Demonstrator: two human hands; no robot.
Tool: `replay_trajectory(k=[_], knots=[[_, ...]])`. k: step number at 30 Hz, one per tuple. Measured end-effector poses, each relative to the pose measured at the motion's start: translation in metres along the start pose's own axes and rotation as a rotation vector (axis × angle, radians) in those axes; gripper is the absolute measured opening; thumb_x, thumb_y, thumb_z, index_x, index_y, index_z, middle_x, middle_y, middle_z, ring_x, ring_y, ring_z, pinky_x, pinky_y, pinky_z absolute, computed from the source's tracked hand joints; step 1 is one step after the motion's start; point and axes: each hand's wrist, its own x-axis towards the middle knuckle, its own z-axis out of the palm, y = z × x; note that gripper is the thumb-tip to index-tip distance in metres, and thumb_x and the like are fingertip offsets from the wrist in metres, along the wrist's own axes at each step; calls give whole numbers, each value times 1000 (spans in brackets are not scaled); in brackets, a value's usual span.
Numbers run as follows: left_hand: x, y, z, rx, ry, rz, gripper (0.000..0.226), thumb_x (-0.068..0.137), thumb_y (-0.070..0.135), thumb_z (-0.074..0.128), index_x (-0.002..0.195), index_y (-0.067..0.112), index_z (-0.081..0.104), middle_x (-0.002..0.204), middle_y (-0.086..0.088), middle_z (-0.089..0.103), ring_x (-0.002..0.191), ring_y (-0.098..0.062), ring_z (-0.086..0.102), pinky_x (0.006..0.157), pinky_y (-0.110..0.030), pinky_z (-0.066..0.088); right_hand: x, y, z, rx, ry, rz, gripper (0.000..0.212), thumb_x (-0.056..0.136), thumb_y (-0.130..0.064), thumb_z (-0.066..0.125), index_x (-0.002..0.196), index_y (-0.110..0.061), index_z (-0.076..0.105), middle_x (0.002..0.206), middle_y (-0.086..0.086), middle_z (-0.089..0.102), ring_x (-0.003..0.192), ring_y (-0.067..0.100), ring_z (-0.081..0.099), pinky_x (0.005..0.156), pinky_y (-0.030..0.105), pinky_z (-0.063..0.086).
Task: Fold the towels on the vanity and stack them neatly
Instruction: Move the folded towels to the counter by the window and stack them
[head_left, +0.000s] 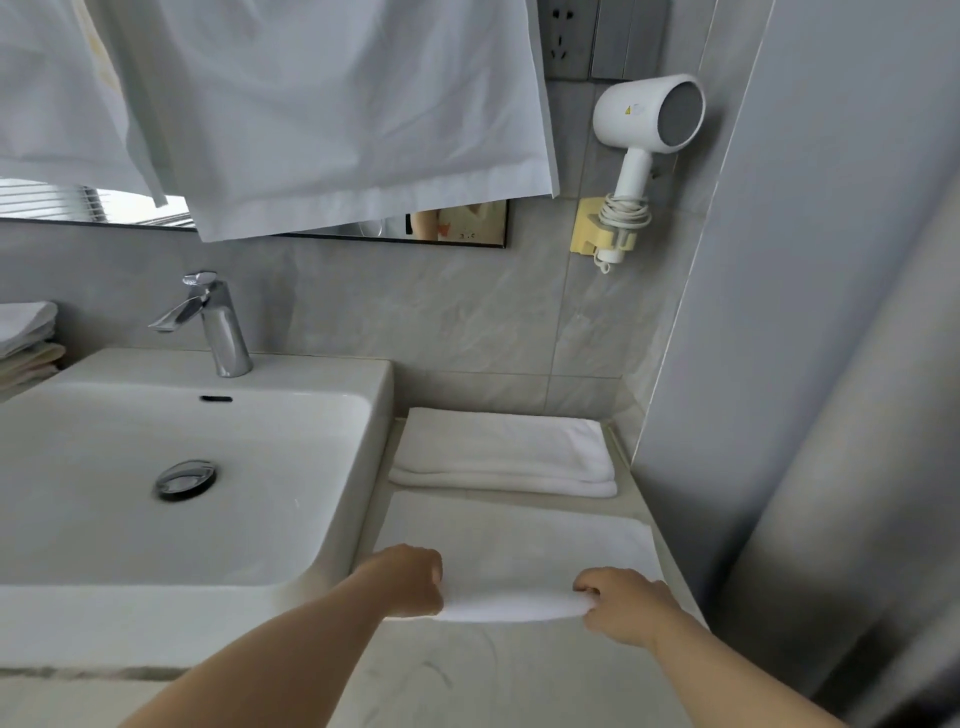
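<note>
A white towel (511, 551) lies spread on the vanity counter (467, 675) to the right of the sink. My left hand (410, 582) grips its near left edge, and my right hand (621, 603) pinches its near right edge. The near edge is lifted slightly into a roll between the hands. Behind it, against the wall, rests a folded white towel (504, 452). At the far left edge, several more folded towels (26, 338) are piled beside the basin.
The white sink basin (182, 545) with a chrome faucet (213, 322) fills the left. White cloths (311, 104) hang over the mirror. A hair dryer (644, 119) hangs on the wall. A grey wall (805, 364) bounds the counter on the right.
</note>
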Motion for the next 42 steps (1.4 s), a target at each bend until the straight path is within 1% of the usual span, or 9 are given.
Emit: replay_trajectory(k=[7,10,13,17,19,23,27,33,42], knots=[[13,-15,12,-153,97,-170,32,94,23,42,123,19,55,132,-9,47,118,-27,49,99,-32,42,1,11,17,157,43,297,23,87,-34,39,108,-30,49,120,-3,43,113,23,42,96,38,35],[12,-19,20,-194,80,-264,38,92,30,48,128,20,41,133,-12,36,117,-30,47,98,-30,41,-1,16,26,211,51,417,45,86,-48,50,122,-27,34,131,4,30,118,28,38,97,40,38],[14,-19,24,-213,70,-314,53,88,35,55,132,20,32,130,-12,39,117,-30,48,97,-33,43,2,16,26,225,78,482,72,81,-53,59,136,-24,22,134,9,33,120,29,39,88,34,38],[19,-17,25,-380,50,-368,82,82,27,62,146,25,10,131,-10,40,116,-27,50,94,-30,45,12,21,25,313,61,443,97,81,-44,66,148,-20,0,137,12,38,121,28,46,95,33,42],[20,-17,23,-387,61,-316,87,85,24,61,149,25,2,133,-9,43,116,-25,52,91,-28,44,14,20,24,364,51,397,94,87,-32,62,150,-16,-6,132,9,45,115,25,51,92,31,45],[14,-13,13,-386,196,-181,56,91,15,47,141,23,24,119,-9,52,99,-23,54,79,-28,45,13,15,15,271,154,304,61,94,-15,42,147,-22,12,105,0,48,83,16,49,67,24,43],[5,-4,-6,-395,353,-81,34,86,11,44,119,18,41,91,-6,49,78,-23,50,62,-27,38,13,0,-3,215,269,177,42,90,-8,38,129,-24,33,100,-1,46,87,19,52,66,27,44],[-6,1,-49,-382,536,-3,31,82,13,45,112,21,45,104,-7,55,78,-23,48,61,-27,35,14,-42,-35,154,436,-14,38,90,-6,38,124,-24,39,119,1,48,83,21,49,60,27,36],[-43,-51,-126,-262,793,-5,29,84,14,46,113,19,46,92,-2,47,80,-25,49,62,-28,36,11,-126,-74,152,722,-227,39,89,-4,41,123,-22,46,112,2,51,84,25,55,61,33,43]])
